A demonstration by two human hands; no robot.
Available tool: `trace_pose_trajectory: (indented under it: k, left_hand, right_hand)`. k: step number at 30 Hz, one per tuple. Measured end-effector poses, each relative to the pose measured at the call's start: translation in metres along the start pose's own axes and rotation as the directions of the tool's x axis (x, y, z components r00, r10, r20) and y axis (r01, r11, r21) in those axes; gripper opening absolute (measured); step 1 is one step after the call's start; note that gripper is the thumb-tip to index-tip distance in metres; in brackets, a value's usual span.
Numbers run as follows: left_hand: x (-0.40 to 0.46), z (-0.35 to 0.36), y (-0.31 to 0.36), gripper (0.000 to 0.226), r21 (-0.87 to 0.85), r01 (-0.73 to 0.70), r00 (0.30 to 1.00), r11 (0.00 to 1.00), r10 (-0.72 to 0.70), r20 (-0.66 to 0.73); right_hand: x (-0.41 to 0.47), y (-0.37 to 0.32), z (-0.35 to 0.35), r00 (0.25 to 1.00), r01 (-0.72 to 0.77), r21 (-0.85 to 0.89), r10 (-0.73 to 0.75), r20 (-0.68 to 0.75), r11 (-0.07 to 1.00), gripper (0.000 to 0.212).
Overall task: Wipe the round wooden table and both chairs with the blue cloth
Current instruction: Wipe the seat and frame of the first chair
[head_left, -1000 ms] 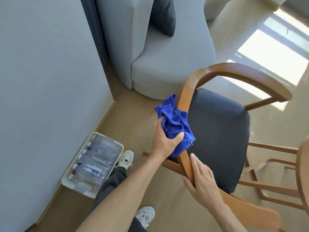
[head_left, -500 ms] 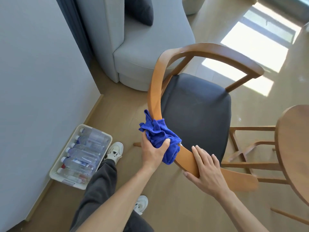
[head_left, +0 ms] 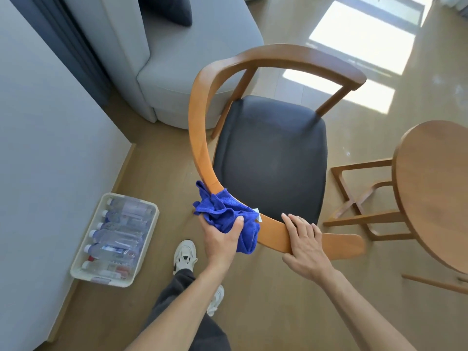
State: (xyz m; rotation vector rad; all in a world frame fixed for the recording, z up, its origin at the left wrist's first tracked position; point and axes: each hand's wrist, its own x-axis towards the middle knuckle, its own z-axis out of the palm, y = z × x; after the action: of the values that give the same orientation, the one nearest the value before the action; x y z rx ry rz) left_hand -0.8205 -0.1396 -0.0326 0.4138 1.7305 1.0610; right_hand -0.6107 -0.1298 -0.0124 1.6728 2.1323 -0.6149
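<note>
One crumpled blue cloth (head_left: 228, 219), curved wooden rail (head_left: 200, 148)

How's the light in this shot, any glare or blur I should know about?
Head view: strong sun patches blow out the floor behind the chair, with slight glare on its rail; the wide lens bends the wall edges; the blue cloth and both hands stay sharp.

light: bright daylight, upper right | glare: sunlit floor (head_left: 359, 41) patches | focus: sharp | edges: wide-angle bending
</note>
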Motion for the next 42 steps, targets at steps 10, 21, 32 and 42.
trace_pose_trajectory:
  k: [10, 21, 32, 42]
  left_hand:
    - [0.000, 0.008, -0.001, 0.076, -0.001, 0.008, 0.999, 1.000, -0.008, -0.051]
    - [-0.023, 0.037, -0.021, 0.072, -0.044, -0.028, 0.974, 0.999, 0.017, -0.228]
    - [-0.095, 0.128, -0.065, 0.064, -0.198, -0.127, 0.891, 0.972, 0.024, -0.453]
    - [-0.134, 0.197, -0.080, 0.059, -0.280, -0.103, 0.852, 0.955, -0.060, -0.519]
  right_hand:
    - [0.000, 0.027, -0.009, 0.991, 0.125, 0.022, -0.126, 0.045, 0.992, 0.068]
    - [-0.009, 0.082, 0.003, 0.995, 0.068, -0.066, -0.073, -0.069, 0.995, 0.061]
    - [-0.010, 0.139, -0.007, 0.949, 0.312, -0.032, -0.313, -0.035, 0.949, 0.052]
    - [-0.008, 0.165, -0.015, 0.977, 0.154, 0.427, -0.202, 0.069, 0.891, 0.044]
